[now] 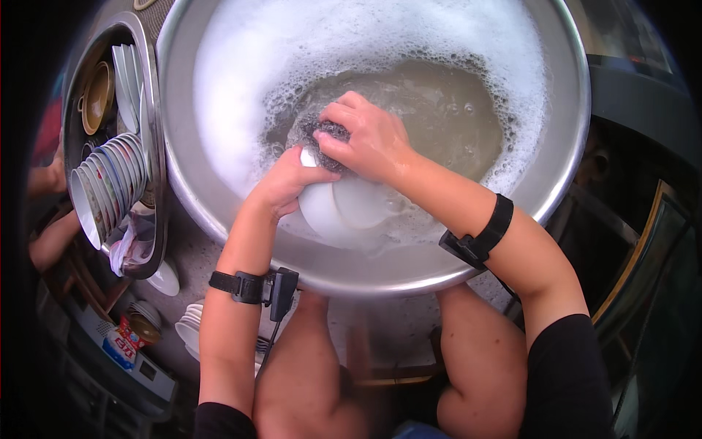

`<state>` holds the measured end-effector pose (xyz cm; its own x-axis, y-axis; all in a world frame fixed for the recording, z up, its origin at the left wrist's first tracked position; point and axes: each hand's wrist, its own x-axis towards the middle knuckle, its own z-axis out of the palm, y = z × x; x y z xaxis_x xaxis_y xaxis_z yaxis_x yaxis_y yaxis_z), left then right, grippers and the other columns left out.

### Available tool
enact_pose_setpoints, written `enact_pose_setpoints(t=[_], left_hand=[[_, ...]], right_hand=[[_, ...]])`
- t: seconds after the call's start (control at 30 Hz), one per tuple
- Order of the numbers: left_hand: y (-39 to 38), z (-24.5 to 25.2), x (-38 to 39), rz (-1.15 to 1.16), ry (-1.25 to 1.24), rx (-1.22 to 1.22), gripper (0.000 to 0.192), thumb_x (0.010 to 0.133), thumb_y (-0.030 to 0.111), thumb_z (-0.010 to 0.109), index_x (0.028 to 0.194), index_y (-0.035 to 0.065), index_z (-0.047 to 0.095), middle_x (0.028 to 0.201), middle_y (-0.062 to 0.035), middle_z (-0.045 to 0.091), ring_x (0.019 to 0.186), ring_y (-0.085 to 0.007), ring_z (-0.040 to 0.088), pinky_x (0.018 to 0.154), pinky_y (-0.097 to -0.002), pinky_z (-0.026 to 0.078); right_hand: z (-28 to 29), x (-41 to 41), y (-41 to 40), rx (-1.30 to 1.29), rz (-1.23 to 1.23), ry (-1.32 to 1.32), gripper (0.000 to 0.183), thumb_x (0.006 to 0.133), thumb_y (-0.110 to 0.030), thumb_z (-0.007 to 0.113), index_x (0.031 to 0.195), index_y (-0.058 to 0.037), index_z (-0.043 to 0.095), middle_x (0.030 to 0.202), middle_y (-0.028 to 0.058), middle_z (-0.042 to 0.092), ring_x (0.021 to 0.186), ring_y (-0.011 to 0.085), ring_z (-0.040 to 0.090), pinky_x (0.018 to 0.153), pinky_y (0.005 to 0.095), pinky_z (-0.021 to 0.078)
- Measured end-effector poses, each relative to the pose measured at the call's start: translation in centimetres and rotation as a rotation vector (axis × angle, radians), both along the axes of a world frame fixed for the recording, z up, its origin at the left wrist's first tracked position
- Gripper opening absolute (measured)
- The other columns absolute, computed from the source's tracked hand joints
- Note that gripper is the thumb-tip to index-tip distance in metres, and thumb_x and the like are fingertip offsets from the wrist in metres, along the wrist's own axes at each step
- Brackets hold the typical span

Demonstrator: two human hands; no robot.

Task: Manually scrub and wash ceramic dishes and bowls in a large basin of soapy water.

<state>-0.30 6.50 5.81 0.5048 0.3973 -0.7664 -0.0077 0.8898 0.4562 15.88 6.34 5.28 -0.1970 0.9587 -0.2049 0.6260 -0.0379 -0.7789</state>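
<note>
A large round stainless-steel basin (184, 126) stands before me, holding murky water (444, 131) ringed by thick white suds (236, 93). Over the near-left part of the water, my left hand (282, 178) grips the edge of a white dish (317, 208), its thumb lying across the rim. My right hand (367, 137) clasps a dark metal-wool scrubber (329, 159) and presses it against the dish's upper end. Part of the dish is hidden by my hands and the scrubber. Beside it, another pale dish (362, 206) lies partly under the water.
To the left, a smaller metal tub (159, 181) holds stacked bowls (109, 175), white plates (127, 82) and a brown pot (98, 99). Another person's arm (55, 238) reaches beside it. Stacked white dishes (189, 326) and a colourful packet (123, 345) sit lower left.
</note>
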Motion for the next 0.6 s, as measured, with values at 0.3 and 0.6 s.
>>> enact_pose_setpoints(t=[0.3, 0.6], left_hand=[[-1.6, -1.5, -1.8, 0.042, -0.033, -0.011, 0.065, 0.065, -0.003, 0.066, 0.123, 0.001, 0.037, 0.11, -0.0076, 0.052, 0.102, -0.0189, 0.05, 0.088, -0.0333, 0.042], [-2.2, 0.9, -1.3, -0.045, 0.143, 0.451, 0.06, 0.065, 0.004, 0.068, 0.119, -0.0014, 0.043, 0.109, -0.0086, 0.053, 0.099, -0.0168, 0.05, 0.085, -0.0304, 0.041]], right_hand=[[0.4, -1.5, -0.3, 0.013, 0.118, -0.033, 0.027, 0.075, -0.034, 0.055, 0.09, -0.0123, 0.06, 0.09, 0.0084, 0.055, 0.08, 0.0291, 0.056, 0.065, 0.0391, 0.0451], [-5.3, 6.9, -1.9, -0.571, -0.162, -0.195, 0.04, 0.078, -0.034, 0.049, 0.1, -0.001, 0.055, 0.1, 0.0219, 0.057, 0.093, 0.0372, 0.052, 0.081, 0.0405, 0.0406]])
